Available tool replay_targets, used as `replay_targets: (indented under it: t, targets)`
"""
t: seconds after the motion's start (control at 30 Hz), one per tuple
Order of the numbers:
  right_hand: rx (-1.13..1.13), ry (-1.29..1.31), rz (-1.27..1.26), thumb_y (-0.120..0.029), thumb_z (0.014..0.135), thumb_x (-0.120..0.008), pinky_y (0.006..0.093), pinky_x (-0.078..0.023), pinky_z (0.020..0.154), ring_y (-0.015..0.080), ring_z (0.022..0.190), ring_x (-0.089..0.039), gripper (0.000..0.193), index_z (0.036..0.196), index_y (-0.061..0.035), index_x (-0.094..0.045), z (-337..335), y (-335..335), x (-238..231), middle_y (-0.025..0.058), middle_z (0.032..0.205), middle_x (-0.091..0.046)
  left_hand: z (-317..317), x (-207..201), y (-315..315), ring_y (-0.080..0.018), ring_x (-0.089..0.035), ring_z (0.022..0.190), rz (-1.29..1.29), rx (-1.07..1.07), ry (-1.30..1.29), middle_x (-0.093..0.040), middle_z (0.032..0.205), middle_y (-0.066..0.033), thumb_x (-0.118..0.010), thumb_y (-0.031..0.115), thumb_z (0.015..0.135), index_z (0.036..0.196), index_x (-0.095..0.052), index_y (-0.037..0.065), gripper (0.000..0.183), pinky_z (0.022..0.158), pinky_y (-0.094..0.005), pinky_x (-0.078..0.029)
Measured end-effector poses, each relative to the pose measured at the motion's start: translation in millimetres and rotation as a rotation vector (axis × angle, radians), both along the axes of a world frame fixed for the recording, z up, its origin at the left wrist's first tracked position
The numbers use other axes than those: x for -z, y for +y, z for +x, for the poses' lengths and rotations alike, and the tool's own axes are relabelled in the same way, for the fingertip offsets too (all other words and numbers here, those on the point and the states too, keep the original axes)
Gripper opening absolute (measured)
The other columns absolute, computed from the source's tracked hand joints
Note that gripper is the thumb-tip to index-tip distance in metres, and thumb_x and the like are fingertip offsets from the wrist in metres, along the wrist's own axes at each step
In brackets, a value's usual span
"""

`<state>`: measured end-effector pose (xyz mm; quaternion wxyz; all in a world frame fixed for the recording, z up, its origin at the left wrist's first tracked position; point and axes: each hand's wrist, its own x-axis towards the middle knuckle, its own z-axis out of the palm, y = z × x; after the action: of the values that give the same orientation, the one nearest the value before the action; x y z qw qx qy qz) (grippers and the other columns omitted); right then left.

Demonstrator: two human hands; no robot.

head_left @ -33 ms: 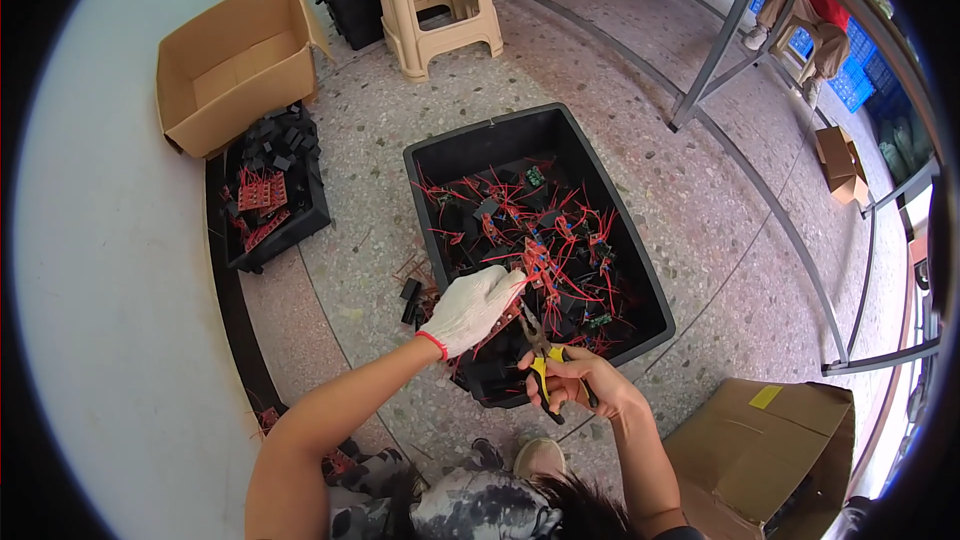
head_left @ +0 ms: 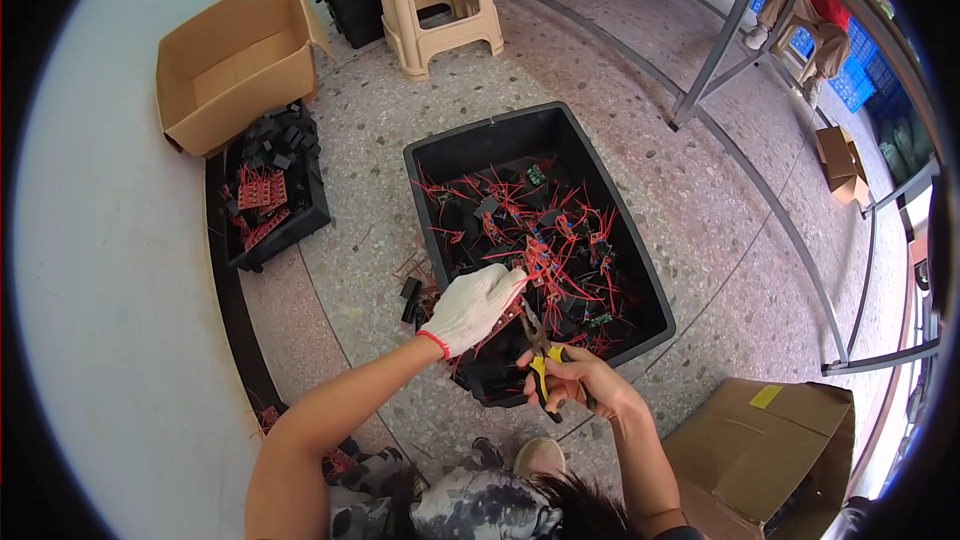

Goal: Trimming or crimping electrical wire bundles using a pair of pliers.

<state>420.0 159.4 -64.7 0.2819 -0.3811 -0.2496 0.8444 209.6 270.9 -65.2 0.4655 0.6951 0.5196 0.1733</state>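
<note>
My left hand [head_left: 472, 308], in a white knitted glove with a red cuff, is closed on a red circuit board [head_left: 511, 313] with thin red wires. The glove covers much of the board. My bare right hand [head_left: 598, 382] grips pliers [head_left: 541, 368] with yellow and black handles. Their metal jaws touch or nearly touch the board beside the gloved fingertips; whether anything is between them I cannot tell. Beneath both hands stands a black plastic tub [head_left: 625, 208], holding small circuit boards, black box-shaped parts and many red wires.
At the left, a smaller black bin [head_left: 290, 240] holds black parts and red boards, beside an open cardboard box [head_left: 235, 70]. A beige stool [head_left: 437, 20] stands at the back. Another cardboard box [head_left: 760, 450] is near right. A grey metal frame [head_left: 725, 45] and a seated person are far right.
</note>
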Motion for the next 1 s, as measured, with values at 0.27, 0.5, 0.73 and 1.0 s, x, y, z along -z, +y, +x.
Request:
replay_targets:
  t: [0.27, 0.5, 0.73, 1.0]
  targets:
    - [-0.003, -0.672, 0.328, -0.015, 0.104, -0.051, 0.0305, -0.060, 0.071, 0.0141, 0.084, -0.066, 0.024, 0.124, -0.0036, -0.057, -21.6, -10.2, -6.2, 0.0080, 0.092, -0.066, 5.1, -4.4, 2.6, -0.0359, -0.054, 0.070, 0.054, -0.088, 0.119, -0.056, 0.077, -0.0223, -0.046, 0.054, 0.103, 0.085, -0.055, -0.002, 0.059, 0.070, -0.0431, -0.044]
    - [0.018, -0.650, 0.311, -0.015, 0.102, -0.052, 0.0292, -0.058, 0.068, 0.0143, 0.078, -0.066, 0.023, 0.121, -0.0025, -0.058, -18.2, -9.9, -10.9, 0.0082, 0.087, -0.066, 12.5, -3.1, -0.2, -0.0425, -0.056, 0.070, 0.074, -0.093, 0.132, -0.057, 0.075, -0.0240, -0.048, 0.052, 0.103, 0.084, -0.056, -0.001, 0.057, 0.067, -0.0452, -0.044]
    - [-0.075, -0.438, 0.158, -0.023, 0.103, -0.052, 0.0297, -0.052, 0.057, 0.0163, 0.075, -0.067, 0.025, 0.119, -0.0061, -0.061, -3.6, -0.3, 0.8, 0.0067, 0.089, -0.067, 8.9, 0.3, 3.6, -0.0346, -0.053, 0.065, 0.035, -0.062, 0.075, -0.056, 0.072, -0.0213, -0.048, 0.051, 0.103, 0.082, -0.056, -0.001, 0.057, 0.066, -0.0425, -0.044]
    - [0.047, -0.467, 0.180, -0.019, 0.101, -0.055, 0.0295, -0.058, 0.070, 0.0155, 0.080, -0.067, 0.027, 0.123, -0.0032, -0.060, -15.2, -21.7, -2.6, 0.0086, 0.090, -0.068, 11.9, 7.5, 6.1, -0.0404, -0.053, 0.068, 0.129, -0.121, 0.095, -0.057, 0.075, -0.0242, -0.050, 0.048, 0.103, 0.083, -0.055, -0.003, 0.055, 0.067, -0.0439, -0.045]
